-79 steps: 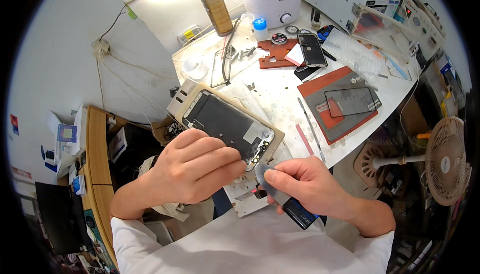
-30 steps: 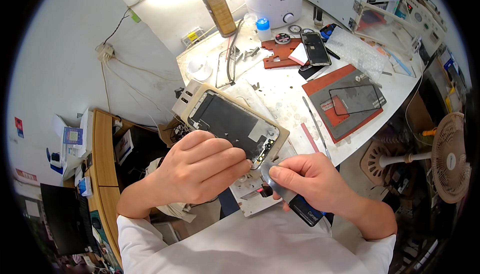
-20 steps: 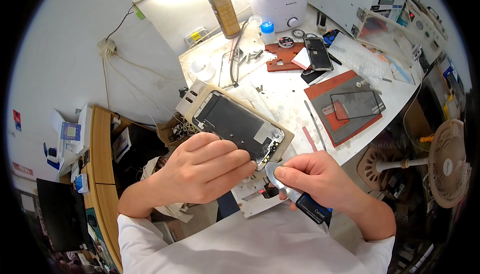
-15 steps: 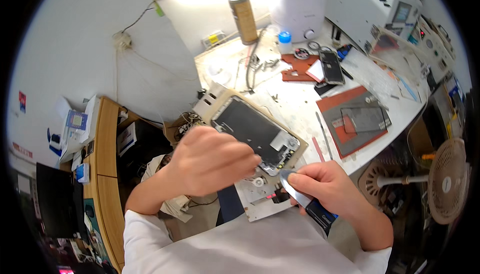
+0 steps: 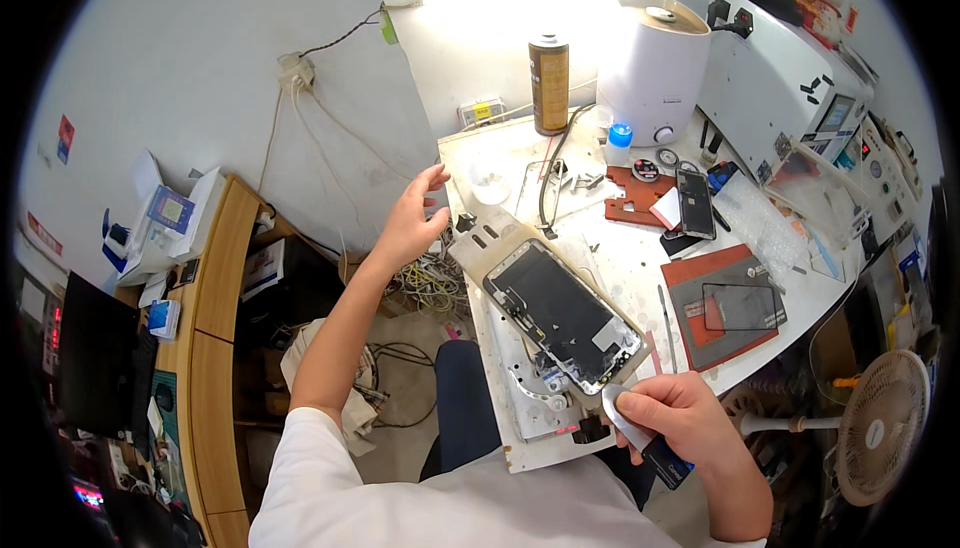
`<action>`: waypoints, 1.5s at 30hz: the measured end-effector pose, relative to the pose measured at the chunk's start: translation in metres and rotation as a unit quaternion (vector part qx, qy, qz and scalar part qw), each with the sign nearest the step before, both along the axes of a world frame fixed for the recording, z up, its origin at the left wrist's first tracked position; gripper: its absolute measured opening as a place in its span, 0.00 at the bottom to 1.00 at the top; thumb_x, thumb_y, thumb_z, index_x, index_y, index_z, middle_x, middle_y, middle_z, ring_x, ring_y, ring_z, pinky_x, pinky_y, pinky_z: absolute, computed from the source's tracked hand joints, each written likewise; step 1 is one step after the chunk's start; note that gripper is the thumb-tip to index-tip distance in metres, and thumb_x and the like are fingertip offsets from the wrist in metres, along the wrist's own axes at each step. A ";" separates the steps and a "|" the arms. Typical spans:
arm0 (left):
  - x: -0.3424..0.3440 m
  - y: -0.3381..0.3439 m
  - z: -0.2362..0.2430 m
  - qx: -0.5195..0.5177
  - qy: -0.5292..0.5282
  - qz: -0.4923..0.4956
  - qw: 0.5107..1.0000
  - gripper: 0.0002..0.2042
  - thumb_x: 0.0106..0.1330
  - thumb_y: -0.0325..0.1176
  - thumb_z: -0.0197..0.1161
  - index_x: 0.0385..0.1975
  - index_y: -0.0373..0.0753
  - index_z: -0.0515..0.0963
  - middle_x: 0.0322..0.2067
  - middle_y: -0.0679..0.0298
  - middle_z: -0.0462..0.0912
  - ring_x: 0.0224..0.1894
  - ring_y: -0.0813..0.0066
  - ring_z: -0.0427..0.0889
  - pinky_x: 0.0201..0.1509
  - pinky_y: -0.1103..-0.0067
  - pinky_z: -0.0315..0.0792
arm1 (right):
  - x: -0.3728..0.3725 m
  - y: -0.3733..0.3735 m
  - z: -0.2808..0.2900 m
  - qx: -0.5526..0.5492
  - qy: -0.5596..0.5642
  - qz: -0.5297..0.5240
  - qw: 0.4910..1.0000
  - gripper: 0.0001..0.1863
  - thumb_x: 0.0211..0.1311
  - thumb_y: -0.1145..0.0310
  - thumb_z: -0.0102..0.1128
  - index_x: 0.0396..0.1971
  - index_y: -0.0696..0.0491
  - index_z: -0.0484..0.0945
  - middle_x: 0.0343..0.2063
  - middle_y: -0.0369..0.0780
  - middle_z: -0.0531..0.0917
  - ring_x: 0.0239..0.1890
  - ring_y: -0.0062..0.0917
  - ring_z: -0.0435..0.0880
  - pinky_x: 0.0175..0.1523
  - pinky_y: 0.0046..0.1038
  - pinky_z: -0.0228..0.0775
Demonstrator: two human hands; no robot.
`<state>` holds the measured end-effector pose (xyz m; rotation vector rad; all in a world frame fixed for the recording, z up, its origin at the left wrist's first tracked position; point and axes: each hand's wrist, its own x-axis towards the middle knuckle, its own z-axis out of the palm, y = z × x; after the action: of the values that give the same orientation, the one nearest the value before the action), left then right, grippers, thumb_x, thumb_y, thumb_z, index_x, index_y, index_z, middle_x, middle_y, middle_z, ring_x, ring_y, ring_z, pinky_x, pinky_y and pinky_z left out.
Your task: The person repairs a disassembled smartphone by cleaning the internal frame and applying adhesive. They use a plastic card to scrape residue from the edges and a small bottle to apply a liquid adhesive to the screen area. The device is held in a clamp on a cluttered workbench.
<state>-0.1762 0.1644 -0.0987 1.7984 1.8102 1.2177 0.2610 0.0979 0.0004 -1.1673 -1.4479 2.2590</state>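
My left hand (image 5: 420, 218) is raised beside the desk's back-left corner, fingers apart and empty, near a translucent white container (image 5: 490, 184). My right hand (image 5: 668, 410) grips a thin metal pry blade with a black-and-blue handle (image 5: 664, 461), the blade tip at the lower corner of a disassembled phone screen (image 5: 560, 308); whether they touch I cannot tell. The screen lies dark side up on a beige plate (image 5: 472, 243), with small flex parts along it. Under the plate is a silver fixture (image 5: 540, 403).
Behind stand a spray can (image 5: 550, 88), white appliance (image 5: 650, 68) and machine (image 5: 770, 68). At right lie a red-and-grey mat (image 5: 700, 338) with a glass panel, phone (image 5: 694, 203) and bubble wrap (image 5: 755, 218). A fan (image 5: 880, 428) stands right; a wooden cabinet (image 5: 215, 348) left.
My left hand has left the screen's corner, moving up and left, and opened. The view has swung, so the desk appears lower and to the right. My right hand still holds the blade.
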 end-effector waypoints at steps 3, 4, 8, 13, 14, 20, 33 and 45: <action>-0.012 0.008 -0.014 0.014 0.029 0.036 0.999 0.32 0.64 0.20 0.55 0.72 0.34 0.64 0.65 0.53 0.76 0.68 0.63 0.74 0.67 0.69 0.71 | -0.002 -0.001 0.003 0.001 -0.012 0.008 1.000 0.16 0.76 0.63 0.61 0.37 0.63 0.86 0.26 0.38 0.87 0.23 0.17 0.83 0.28 0.20 0.75; -0.016 0.013 -0.023 0.014 0.014 0.046 0.999 0.31 0.63 0.20 0.53 0.70 0.33 0.65 0.64 0.52 0.77 0.67 0.63 0.75 0.67 0.69 0.72 | -0.003 0.000 0.004 0.003 -0.017 0.011 1.000 0.16 0.76 0.63 0.61 0.37 0.63 0.86 0.26 0.38 0.87 0.22 0.18 0.83 0.28 0.20 0.75; -0.023 0.023 -0.051 0.040 -0.015 0.079 0.996 0.27 0.62 0.18 0.50 0.65 0.31 0.70 0.57 0.52 0.82 0.61 0.63 0.80 0.61 0.72 0.75 | 0.000 -0.004 0.005 0.008 -0.039 -0.006 0.999 0.15 0.75 0.66 0.60 0.36 0.64 0.85 0.26 0.40 0.87 0.22 0.19 0.84 0.28 0.21 0.74; 0.006 0.002 -0.051 0.051 -0.074 0.058 0.994 0.25 0.62 0.17 0.49 0.61 0.32 0.74 0.53 0.55 0.84 0.56 0.67 0.83 0.59 0.73 0.76 | -0.008 -0.019 0.005 0.021 -0.067 -0.084 0.994 0.17 0.72 0.65 0.61 0.31 0.65 0.84 0.22 0.43 0.85 0.19 0.23 0.83 0.25 0.24 0.76; 0.009 -0.002 -0.049 0.052 -0.122 0.036 0.991 0.25 0.61 0.17 0.49 0.61 0.32 0.74 0.54 0.56 0.83 0.57 0.67 0.82 0.61 0.73 0.74 | -0.006 -0.018 0.004 0.021 -0.063 -0.081 0.994 0.16 0.72 0.66 0.60 0.34 0.67 0.85 0.24 0.44 0.86 0.21 0.24 0.84 0.27 0.25 0.78; 0.032 -0.045 -0.034 0.016 -0.156 -0.076 0.985 0.31 0.61 0.21 0.59 0.69 0.35 0.66 0.60 0.59 0.78 0.65 0.69 0.75 0.70 0.70 0.67 | -0.003 -0.010 0.003 0.014 -0.042 -0.038 0.998 0.16 0.74 0.64 0.61 0.34 0.64 0.85 0.25 0.39 0.86 0.22 0.19 0.83 0.27 0.21 0.74; 0.045 -0.042 -0.060 0.083 -0.225 0.027 0.970 0.29 0.64 0.18 0.61 0.68 0.32 0.69 0.59 0.59 0.80 0.61 0.71 0.78 0.69 0.73 0.68 | -0.004 -0.015 -0.003 -0.018 0.023 -0.038 0.999 0.17 0.76 0.60 0.61 0.38 0.60 0.87 0.27 0.37 0.87 0.24 0.15 0.83 0.29 0.19 0.74; 0.053 -0.094 -0.005 0.155 -0.188 0.049 0.969 0.29 0.69 0.18 0.63 0.71 0.33 0.65 0.62 0.54 0.77 0.65 0.67 0.75 0.70 0.72 0.69 | 0.000 0.001 -0.001 -0.004 0.036 0.019 0.999 0.17 0.77 0.60 0.60 0.37 0.60 0.87 0.27 0.36 0.87 0.24 0.15 0.82 0.29 0.20 0.74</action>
<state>-0.1235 0.0708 -0.1041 1.4963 1.5729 1.8239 0.2605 0.0990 -0.0003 -1.0577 -1.4459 2.3098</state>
